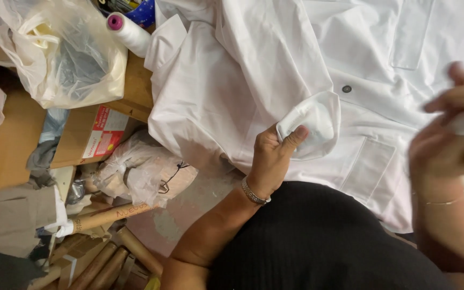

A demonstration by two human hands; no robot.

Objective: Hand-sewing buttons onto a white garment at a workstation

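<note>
Nearest, my left hand (272, 158) pinches the white coat (253, 75) cuff; at three o'clock, my blurred right hand (449, 134) grasps white cloth.

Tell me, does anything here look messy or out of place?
The white garment looks undamaged, only rumpled where the left hand grips a bunched fold. Off the table edge, cardboard tubes and plastic bags lie heaped untidily. The right hand is too blurred to judge.

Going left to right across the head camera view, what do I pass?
Plastic bag → thread spool → left hand gripping a white sleeve cuff → dark button → right hand, blurred.
</note>
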